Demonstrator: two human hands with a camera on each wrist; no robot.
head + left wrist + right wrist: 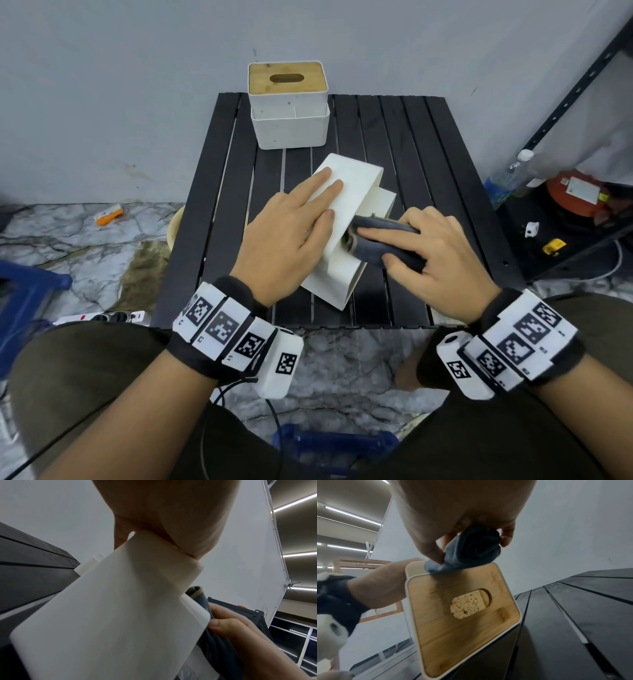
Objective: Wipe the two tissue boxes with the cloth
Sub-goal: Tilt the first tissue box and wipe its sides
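Observation:
One white tissue box (352, 192) lies on its side in the middle of the black slatted table (431, 164). My left hand (291, 222) presses flat on its upper face with straight fingers. My right hand (442, 250) grips a bunched dark blue-grey cloth (383, 240) against the box's right edge. In the right wrist view the cloth (467, 553) touches the rim by the bamboo lid (462, 626) with its oval slot. The left wrist view shows the box (111, 615) and the cloth (204, 605) behind it. A second white box (291, 126) with a bamboo lid stands upright at the table's back edge.
A dark metal shelf rack (565, 102) stands to the right with a plastic bottle (510, 178) and a red object on it. On the marbled floor there are a blue stool (27, 294) at the left, a power strip (102, 317) and a blue crate (335, 442).

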